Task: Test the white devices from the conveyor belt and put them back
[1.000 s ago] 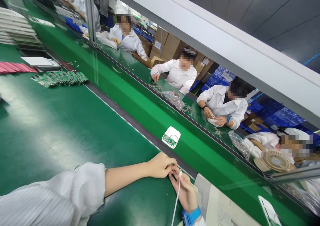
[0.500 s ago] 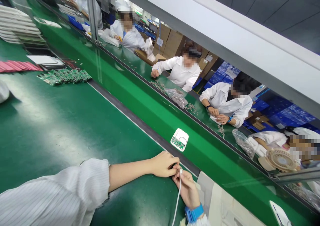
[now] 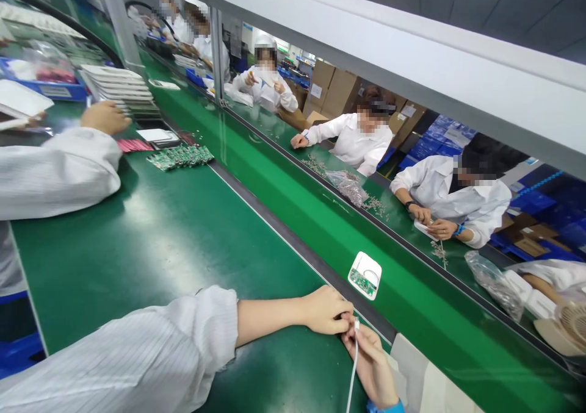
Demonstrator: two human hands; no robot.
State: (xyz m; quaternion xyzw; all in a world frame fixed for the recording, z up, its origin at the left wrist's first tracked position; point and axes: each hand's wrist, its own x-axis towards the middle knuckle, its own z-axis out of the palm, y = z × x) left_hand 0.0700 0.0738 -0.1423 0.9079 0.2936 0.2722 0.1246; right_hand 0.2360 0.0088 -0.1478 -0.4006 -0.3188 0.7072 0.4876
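Note:
My right hand (image 3: pixel 370 358), with a blue band at its wrist, pinches a white cable (image 3: pixel 352 370) just below the plug. The plug points up, and the cord hangs down past the lower edge of the view. My left hand (image 3: pixel 326 310) is closed, its fingers curled against the right fingertips; whatever they may hold is hidden. Both hands are at the edge of the green worktable (image 3: pixel 183 248). Beyond them on the green conveyor belt (image 3: pixel 315 242) lies a white casing (image 3: pixel 372 262) with a green circuit board (image 3: pixel 363 283) inside.
At the left, a co-worker's sleeved arm (image 3: pixel 64 169) reaches over the table. Nearby are a pile of circuit boards (image 3: pixel 180 157), pink pieces (image 3: pixel 133 146), stacked white casings (image 3: pixel 114 86) and a blue bin (image 3: pixel 59 89). Across the belt, several co-workers sit beside small parts (image 3: pixel 350 187).
The view has swung left, so everything sits further right and a co-worker's arm shows at the left. Both my hands keep their pose around the cable plug.

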